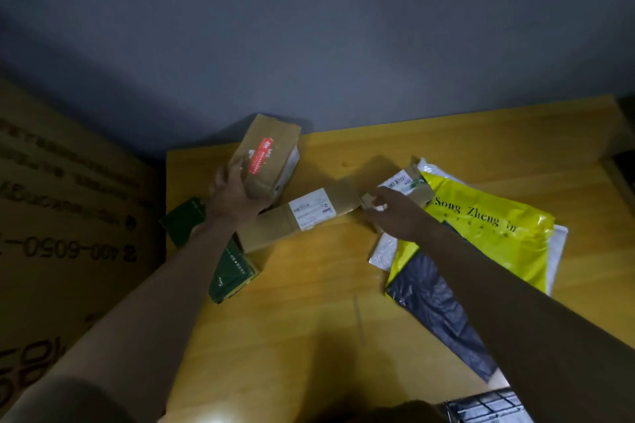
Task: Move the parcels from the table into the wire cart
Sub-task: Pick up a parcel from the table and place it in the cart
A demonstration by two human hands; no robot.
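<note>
While both arms reach over the wooden table (343, 302), the left hand (233, 196) grips the near end of a tilted brown box with a red label (266, 158), fingers curled round its edge. Right hand (391, 213) has fingers closed on the right end of the long flat carton (302, 213), the landmark, lying diagonally mid-table. Red-label box sits just left and behind the carton, touching or nearly so. Green box (223, 257) is left-front of it, under the left forearm. Yellow mailer bag (481, 227) lies right of the carton, over a dark plastic bag (439, 302) and a white envelope (381, 251); a small labelled box (409, 182) is at the carton's right end. Wire cart (488, 405) corner shows well in front-right. Cartons look stiff, likely light; take them by the ends or opposite edges. Bags look soft, slippery, will sag; pinch a bunched edge.
</note>
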